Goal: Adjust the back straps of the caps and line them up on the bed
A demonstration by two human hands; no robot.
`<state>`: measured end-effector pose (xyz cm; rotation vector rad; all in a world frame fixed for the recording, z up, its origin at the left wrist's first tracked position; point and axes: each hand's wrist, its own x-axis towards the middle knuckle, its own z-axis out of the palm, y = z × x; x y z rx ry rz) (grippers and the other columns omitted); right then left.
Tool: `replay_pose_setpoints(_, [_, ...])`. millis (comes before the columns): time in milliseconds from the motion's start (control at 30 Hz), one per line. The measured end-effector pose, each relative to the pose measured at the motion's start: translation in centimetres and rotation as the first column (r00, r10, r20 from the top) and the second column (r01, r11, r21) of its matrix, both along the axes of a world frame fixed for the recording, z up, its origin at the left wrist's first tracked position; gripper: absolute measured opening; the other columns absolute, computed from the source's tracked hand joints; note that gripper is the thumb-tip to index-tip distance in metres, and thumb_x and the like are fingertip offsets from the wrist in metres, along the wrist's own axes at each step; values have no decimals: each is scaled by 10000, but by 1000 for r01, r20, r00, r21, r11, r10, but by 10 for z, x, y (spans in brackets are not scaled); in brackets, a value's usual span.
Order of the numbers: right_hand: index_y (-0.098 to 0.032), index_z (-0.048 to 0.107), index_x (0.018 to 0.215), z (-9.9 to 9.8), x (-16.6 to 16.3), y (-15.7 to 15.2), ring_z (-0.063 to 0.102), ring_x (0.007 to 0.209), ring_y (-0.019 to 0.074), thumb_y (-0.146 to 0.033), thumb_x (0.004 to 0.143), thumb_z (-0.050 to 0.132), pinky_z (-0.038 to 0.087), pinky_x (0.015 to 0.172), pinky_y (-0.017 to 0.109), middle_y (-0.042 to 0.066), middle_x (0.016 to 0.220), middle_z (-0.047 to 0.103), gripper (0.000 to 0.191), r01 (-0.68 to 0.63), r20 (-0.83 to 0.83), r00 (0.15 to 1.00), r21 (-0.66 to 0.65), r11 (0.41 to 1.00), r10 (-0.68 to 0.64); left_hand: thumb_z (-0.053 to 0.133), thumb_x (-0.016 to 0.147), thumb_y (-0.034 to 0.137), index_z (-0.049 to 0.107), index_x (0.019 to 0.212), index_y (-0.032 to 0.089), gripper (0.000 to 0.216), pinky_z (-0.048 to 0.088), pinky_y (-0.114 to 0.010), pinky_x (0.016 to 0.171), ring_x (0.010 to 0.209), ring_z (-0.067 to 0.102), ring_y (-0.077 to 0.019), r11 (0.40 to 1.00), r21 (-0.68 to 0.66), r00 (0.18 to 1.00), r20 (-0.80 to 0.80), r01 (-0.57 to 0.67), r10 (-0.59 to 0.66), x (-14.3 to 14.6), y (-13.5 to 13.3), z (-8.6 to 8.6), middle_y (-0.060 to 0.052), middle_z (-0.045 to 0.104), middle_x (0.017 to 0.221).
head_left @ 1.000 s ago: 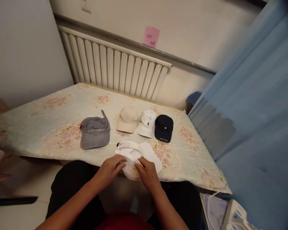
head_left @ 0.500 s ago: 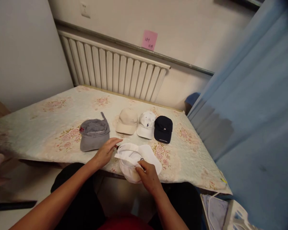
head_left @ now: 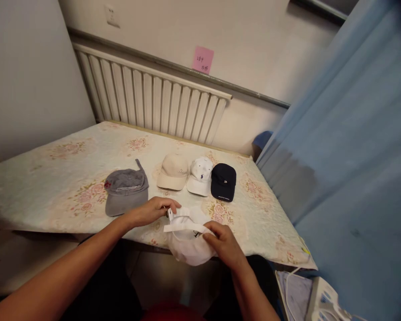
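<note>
At the front edge of the table I hold a white cap (head_left: 189,247), its back opening and undone strap facing up. My left hand (head_left: 157,209) is closed on the strap end that carries a small dark buckle. On the other side, my right hand (head_left: 222,238) pinches the cap near the base of the other strap. Left of it lies a grey cap (head_left: 127,191) with its strap sticking up. Behind are a beige cap (head_left: 173,171), a white cap with a dark logo (head_left: 200,175) and a black cap (head_left: 223,182), side by side.
The table (head_left: 270,223) wears a flowered cloth. A radiator (head_left: 147,98) runs along the wall behind it, below a pink note (head_left: 203,59). A blue curtain (head_left: 347,156) hangs at the right. A white device with a cord (head_left: 325,301) sits at the lower right.
My left hand has moved onto the white cap's buckle strap and closed on it. My right hand has shifted right along the cap, which has turned, so its brim shows less.
</note>
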<state>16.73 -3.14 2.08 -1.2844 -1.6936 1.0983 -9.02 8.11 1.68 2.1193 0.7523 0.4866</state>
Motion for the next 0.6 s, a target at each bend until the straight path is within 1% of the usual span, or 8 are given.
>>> replay_pose_setpoints(67, [-191,646,828,8,14,3,521,664,121,-255,796,583,377,601,219,-14,726,596,96,-25,-56,998,-20,999,24,454,817,221,629,885,182,192,424,-279,862,934,583,-167,997,-74,1000,16,-3,5,1,-7,13,-36,660,990])
replay_pose_setpoints(133, [-184,644,834,16,26,6,537,671,129,-301,782,618,387,600,225,0,744,613,131,-49,-117,992,-31,998,45,492,814,280,627,870,178,178,431,-263,798,852,577,-160,992,-120,999,35,-26,30,1,-12,23,-22,653,885])
replay_pose_setpoints(267, [-175,646,793,31,36,14,562,657,131,-331,758,654,402,593,230,15,733,643,160,-42,-201,979,-24,999,36,526,787,302,594,800,178,143,406,-233,699,750,532,-135,983,-150,991,76,-102,114,-1,-17,36,15,591,768])
replay_pose_setpoints(367, [-175,661,768,40,36,25,581,659,131,-302,742,670,419,606,232,15,728,661,131,-29,-213,977,5,1000,29,508,775,279,577,783,177,124,403,-241,690,723,523,-133,976,-149,980,96,-161,176,-2,-16,44,18,573,739])
replay_pose_setpoints(467, [-182,660,749,46,34,43,593,651,130,-258,716,681,432,611,234,7,728,675,86,-9,-245,969,36,999,18,493,782,283,577,787,172,139,416,-261,717,739,543,-142,973,-113,971,113,-200,212,-2,-11,56,8,588,745])
replay_pose_setpoints(533, [-188,653,742,51,33,55,600,653,135,-232,702,679,445,623,244,2,721,680,65,25,-280,960,83,996,-1,488,795,286,581,799,172,147,421,-265,721,745,556,-143,970,-37,962,125,-240,243,-2,-8,67,7,597,749])
replay_pose_setpoints(600, [-190,656,743,55,32,63,611,690,150,-209,704,662,455,657,261,7,736,682,43,70,-278,960,160,985,-23,482,815,290,589,811,174,158,421,-261,716,744,564,-141,956,76,953,135,-283,271,-2,-6,76,9,607,753])
